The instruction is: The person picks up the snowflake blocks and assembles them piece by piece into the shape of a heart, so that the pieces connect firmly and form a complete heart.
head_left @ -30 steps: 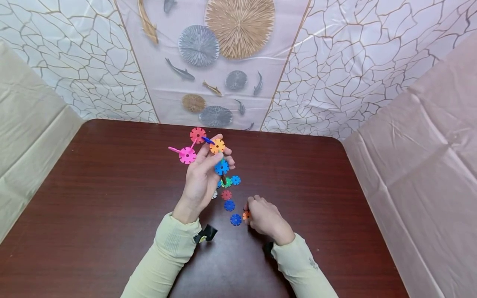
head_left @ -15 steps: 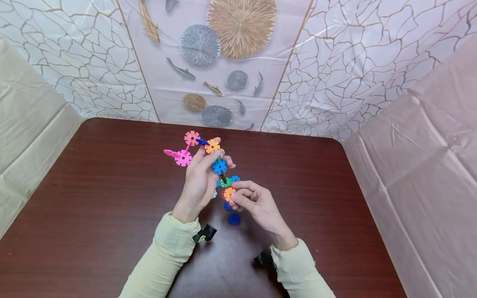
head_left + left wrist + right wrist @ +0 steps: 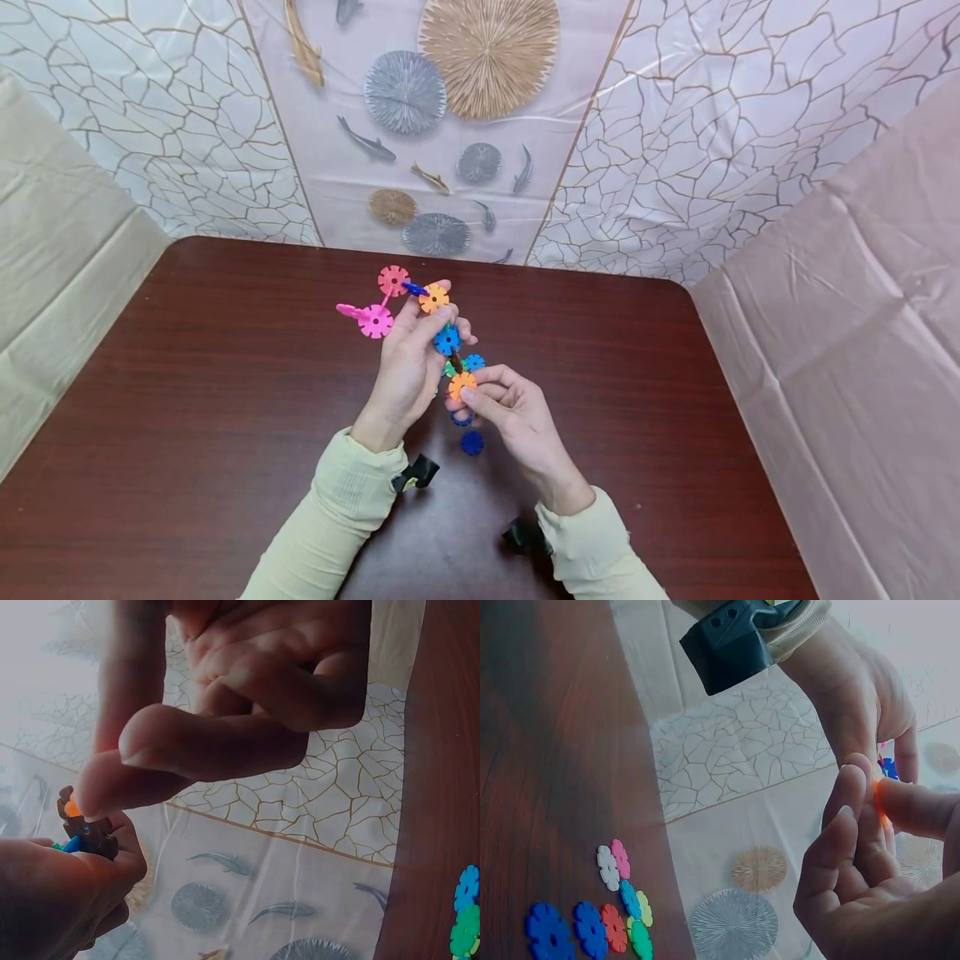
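My left hand (image 3: 405, 367) holds a linked chain of notched plastic discs between thumb and fingers. Along the chain are a pink disc (image 3: 376, 322), a red disc (image 3: 393, 281), a yellow-orange disc (image 3: 434, 298), a blue disc (image 3: 447, 339) and a brown disc (image 3: 91, 834) at the near end. My right hand (image 3: 521, 417) pinches a loose orange disc (image 3: 462, 386) between thumb and fingers. In the left wrist view the orange disc's edge is at the brown disc; fingers partly hide it, so I cannot tell whether they are joined.
Loose discs lie on the dark brown table (image 3: 225, 400) below the hands, among them dark blue (image 3: 472, 442), red (image 3: 614, 928), white (image 3: 608, 868) and green (image 3: 640, 941) ones. A patterned cloth (image 3: 480, 192) hangs behind the table's far edge.
My right hand has picked the orange disc up from the table and brought it up and left to the chain's near end. My left hand keeps its hold, shifting slightly.
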Demonstrator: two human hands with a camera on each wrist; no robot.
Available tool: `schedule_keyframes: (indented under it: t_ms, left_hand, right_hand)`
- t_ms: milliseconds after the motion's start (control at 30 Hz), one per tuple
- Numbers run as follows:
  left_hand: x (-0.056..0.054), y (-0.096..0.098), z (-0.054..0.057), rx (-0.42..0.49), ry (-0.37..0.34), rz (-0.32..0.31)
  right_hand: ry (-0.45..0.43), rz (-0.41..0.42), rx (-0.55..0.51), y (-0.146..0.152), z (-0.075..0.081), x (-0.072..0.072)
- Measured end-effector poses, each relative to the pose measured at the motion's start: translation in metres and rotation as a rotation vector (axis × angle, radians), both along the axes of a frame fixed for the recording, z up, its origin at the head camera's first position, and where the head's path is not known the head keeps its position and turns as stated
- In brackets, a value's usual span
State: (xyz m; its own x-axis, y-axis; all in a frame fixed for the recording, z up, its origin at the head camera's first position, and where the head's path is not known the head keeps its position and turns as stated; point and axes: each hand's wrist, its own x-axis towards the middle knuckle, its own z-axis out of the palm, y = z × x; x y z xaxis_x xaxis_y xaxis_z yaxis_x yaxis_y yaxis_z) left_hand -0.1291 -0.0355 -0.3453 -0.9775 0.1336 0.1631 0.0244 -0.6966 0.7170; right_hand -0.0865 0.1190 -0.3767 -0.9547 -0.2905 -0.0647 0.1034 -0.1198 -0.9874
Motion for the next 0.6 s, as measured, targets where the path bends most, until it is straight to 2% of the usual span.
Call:
schedule_keyframes:
  t_ms: [167, 400, 600]
  left_hand:
    - [0.0006, -0.0001, 0.0003, -0.001, -0.005, 0.006]
    - [0.0022, 0.0017, 0.0009, 0.016, -0.026, -0.017]
    - [0.0034, 0.0034, 0.0016, 0.006, 0.010, -0.018]
  right_hand:
    - [-0.020, 0.006, -0.014, -0.0006, 0.0008, -0.0004]
    - [0.013, 0.013, -0.044, -0.0011, 0.0009, -0.0009]
    - [0.004, -0.030, -0.083, -0.0034, 0.0024, 0.0002]
